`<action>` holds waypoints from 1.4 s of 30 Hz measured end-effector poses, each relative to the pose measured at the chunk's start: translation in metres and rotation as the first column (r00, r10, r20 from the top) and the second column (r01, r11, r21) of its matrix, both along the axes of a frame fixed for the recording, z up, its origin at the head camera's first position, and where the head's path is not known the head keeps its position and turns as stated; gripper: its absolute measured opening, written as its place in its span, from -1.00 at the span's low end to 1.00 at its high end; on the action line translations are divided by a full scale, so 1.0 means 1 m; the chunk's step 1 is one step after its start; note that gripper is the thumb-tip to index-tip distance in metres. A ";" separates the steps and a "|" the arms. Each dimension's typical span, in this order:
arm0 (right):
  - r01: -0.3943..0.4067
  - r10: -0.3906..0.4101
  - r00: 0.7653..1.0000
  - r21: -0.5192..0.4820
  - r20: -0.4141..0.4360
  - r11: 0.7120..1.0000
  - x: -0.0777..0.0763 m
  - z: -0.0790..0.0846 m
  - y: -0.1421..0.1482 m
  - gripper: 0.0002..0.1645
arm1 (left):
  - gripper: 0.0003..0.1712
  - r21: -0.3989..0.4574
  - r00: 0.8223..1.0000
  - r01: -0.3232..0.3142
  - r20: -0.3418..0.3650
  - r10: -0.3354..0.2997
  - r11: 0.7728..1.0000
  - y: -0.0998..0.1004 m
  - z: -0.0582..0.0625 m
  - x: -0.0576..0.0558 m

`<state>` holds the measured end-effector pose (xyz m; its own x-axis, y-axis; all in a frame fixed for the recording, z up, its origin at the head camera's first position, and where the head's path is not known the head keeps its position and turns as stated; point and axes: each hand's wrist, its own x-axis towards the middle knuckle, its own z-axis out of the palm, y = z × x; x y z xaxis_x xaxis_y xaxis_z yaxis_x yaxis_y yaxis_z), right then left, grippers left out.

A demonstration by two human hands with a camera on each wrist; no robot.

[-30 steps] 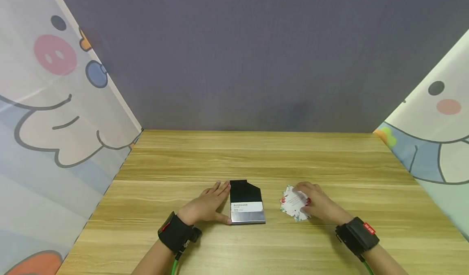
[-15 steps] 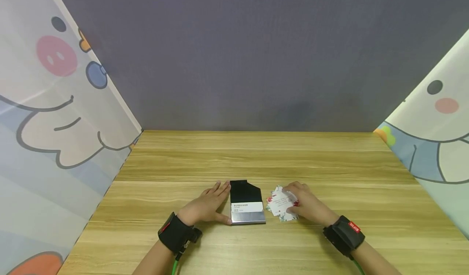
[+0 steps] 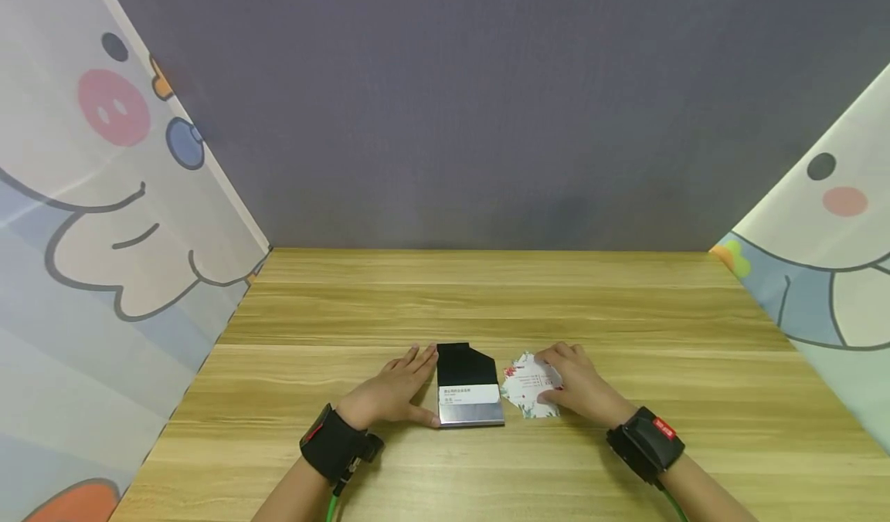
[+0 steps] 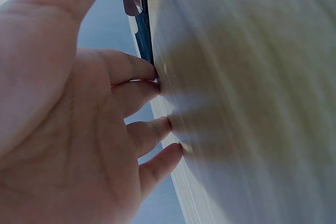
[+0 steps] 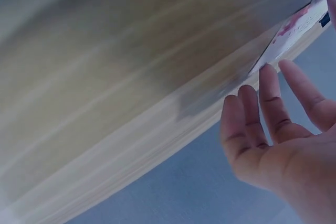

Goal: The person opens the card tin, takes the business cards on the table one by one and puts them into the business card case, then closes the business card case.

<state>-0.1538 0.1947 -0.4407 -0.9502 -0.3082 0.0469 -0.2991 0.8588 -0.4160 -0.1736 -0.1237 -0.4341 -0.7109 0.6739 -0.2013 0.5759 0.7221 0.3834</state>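
Note:
An open card case (image 3: 464,366) lies flat on the table, its black flap folded back and its front metallic. A white printed card (image 3: 467,394) shows inside it. Against the case's left side rests my left hand (image 3: 389,392), fingers spread and straight, with thumb and fingertips at its edge. To the right of the case, my right hand (image 3: 579,387) holds a stack of white floral cards (image 3: 526,388) by the right edges, between thumb and fingers. The cards' left edge is close to the case. In the right wrist view, fingertips meet the edge of the cards (image 5: 289,32).
The wood-grain table (image 3: 487,298) spreads around both hands. A dark grey panel (image 3: 473,120) stands at its back, and cartoon-printed curtains (image 3: 174,275) flank it on both sides. Each wrist wears a black strap (image 3: 647,443) with a green cable.
My right hand has slid left with the cards, bringing them close beside the case. The cards have turned and look less fanned. My left hand and the case have stayed in place.

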 end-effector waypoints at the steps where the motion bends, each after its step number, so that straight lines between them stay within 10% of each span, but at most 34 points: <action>1: 0.009 -0.009 1.000 0.000 0.007 1.000 0.000 0.000 0.000 -0.34 | 0.17 -0.002 1.000 -0.001 0.001 0.001 1.000 0.000 0.000 0.000; 42: -0.006 0.003 1.000 -0.222 -0.016 0.975 -0.011 0.024 -0.013 -0.73 | 0.18 -0.015 1.000 -0.008 0.006 0.009 1.000 0.000 0.000 -0.001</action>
